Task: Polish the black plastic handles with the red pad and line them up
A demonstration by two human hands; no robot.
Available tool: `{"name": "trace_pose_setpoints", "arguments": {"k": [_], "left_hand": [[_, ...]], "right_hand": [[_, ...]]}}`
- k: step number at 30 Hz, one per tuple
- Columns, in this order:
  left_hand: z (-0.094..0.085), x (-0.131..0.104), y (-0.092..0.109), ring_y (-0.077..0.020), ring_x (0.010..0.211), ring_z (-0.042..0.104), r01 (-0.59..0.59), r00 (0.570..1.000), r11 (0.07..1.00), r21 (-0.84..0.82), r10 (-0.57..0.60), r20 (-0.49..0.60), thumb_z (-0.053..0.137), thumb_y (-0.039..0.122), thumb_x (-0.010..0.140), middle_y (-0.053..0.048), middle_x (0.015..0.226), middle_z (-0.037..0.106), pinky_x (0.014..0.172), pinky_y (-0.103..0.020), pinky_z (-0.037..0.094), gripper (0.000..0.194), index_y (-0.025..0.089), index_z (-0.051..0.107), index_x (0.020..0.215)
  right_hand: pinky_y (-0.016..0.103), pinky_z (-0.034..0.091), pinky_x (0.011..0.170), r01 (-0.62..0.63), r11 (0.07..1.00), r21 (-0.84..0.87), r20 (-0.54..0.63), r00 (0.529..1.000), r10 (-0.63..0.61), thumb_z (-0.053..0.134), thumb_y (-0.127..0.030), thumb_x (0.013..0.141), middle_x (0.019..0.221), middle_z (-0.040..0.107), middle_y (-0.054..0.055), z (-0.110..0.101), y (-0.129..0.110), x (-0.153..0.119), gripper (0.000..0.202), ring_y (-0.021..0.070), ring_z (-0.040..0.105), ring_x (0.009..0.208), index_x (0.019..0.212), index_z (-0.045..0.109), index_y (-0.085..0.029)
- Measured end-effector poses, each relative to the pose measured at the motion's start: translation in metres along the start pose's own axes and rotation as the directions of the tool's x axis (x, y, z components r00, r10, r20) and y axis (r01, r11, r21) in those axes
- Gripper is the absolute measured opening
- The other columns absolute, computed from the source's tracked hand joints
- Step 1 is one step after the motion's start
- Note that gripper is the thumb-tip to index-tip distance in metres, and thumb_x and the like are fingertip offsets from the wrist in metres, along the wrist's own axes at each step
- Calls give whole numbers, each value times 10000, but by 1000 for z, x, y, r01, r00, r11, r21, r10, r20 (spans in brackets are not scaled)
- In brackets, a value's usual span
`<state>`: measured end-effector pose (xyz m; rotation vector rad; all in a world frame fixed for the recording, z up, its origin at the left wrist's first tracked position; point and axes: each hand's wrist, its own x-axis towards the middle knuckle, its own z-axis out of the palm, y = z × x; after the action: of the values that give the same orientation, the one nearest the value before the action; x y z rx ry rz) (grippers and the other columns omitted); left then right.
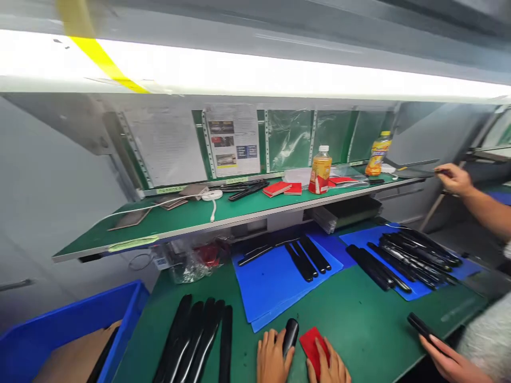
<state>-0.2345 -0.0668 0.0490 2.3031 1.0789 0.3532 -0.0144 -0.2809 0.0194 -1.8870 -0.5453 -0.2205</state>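
My left hand (273,358) sits at the bottom edge of the view, fingers wrapped around a glossy black curved part (291,335) that stands on the green bench. Right beside it, my right hand (328,368) presses a red cloth pad (313,344) against that part. To the left lies a row of several long black curved parts (195,340). Beyond my hands a blue mat (271,282) carries a few more black strips (307,257).
A co-worker's hand (453,178) reaches to the upper shelf at right; the co-worker's other hand (451,361) holds a black part (421,325). Shelf (199,215) holds red pads (279,188), two drink bottles (320,170), cables. Blue bin (72,330) at lower left. Second mat (415,290) has several black strips.
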Motion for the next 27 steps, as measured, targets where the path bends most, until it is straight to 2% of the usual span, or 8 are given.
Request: {"name": "trace_pose_setpoints", "arguments": {"k": [2, 5, 9, 11, 12, 17, 22, 27], "left_hand": [[-24, 10, 6, -404, 1261, 569, -86, 996, 994, -67, 85, -10, 559, 320, 868, -153, 1283, 669, 1076, -561, 384, 438, 306, 726, 1272], [-99, 42, 48, -350, 1239, 585, -267, 948, 942, -204, 218, -233, 529, 367, 926, -116, 1301, 664, 1103, -501, 389, 408, 309, 712, 1286], [-234, 123, 157, -306, 1323, 512, -536, 712, 842, 57, 488, -506, 465, 352, 985, -109, 1412, 599, 1181, -417, 323, 457, 255, 600, 1410], [-285, 175, 211, -323, 1394, 434, -481, 709, 833, 273, 553, -438, 436, 325, 991, -128, 1514, 516, 1184, -468, 310, 537, 205, 461, 1515], [-301, 201, 234, -347, 1440, 373, -418, 769, 833, 363, 537, -346, 459, 329, 981, -132, 1577, 445, 1177, -523, 302, 601, 217, 371, 1565], [-329, 297, 274, -390, 1231, 581, -337, 899, 845, 415, 420, -125, 734, 382, 839, -180, 1321, 649, 1022, -617, 438, 574, 191, 594, 1362], [-366, 333, 272, -242, 1049, 665, -322, 906, 842, 432, 406, -116, 599, 437, 978, -94, 1204, 673, 938, -463, 539, 408, 154, 623, 1271], [-381, 347, 293, -269, 1110, 655, -345, 871, 825, 447, 459, -175, 556, 344, 972, -128, 1255, 686, 990, -433, 496, 479, 130, 549, 1401]], "right_hand": [[713, 401, 1025, -31, 999, 21, -72, 997, 32, 364, -608, 817, 1266, 673, 57, -55, 32, 49, 740, 447, 563, 1259, 1544, 343, -473], [751, 401, 1022, -188, 947, 260, 253, 960, 121, 561, -642, 655, 867, 728, 58, -117, 83, 106, 619, 454, 685, 950, 1265, 638, -568], [748, 422, 1020, -257, 904, 341, 281, 946, 163, 612, -607, 640, 876, 743, 13, -135, 120, 125, 401, 434, 686, 982, 1017, 750, -586], [729, 443, 1021, -261, 898, 355, 276, 947, 166, 581, -564, 683, 915, 743, 36, -131, 123, 122, 394, 410, 686, 1009, 1015, 786, -505], [721, 450, 1026, -262, 894, 363, 275, 947, 166, 570, -548, 699, 929, 744, 50, -129, 124, 120, 377, 401, 688, 1014, 977, 808, -456], [728, 503, 949, -264, 877, 403, 282, 947, 155, 629, -618, 707, 923, 768, 56, -132, 146, 120, 299, 399, 708, 939, 720, 824, -391], [781, 438, 850, -264, 807, 528, 163, 964, 208, 613, -645, 669, 953, 745, 119, -151, 172, 133, 380, 493, 632, 1099, 892, 837, -434], [759, 407, 696, -201, 888, 414, -107, 958, 267, 590, -509, 587, 1238, 696, -64, -153, 113, 121, 760, 551, 475, 1314, 1323, 498, -674]]}}
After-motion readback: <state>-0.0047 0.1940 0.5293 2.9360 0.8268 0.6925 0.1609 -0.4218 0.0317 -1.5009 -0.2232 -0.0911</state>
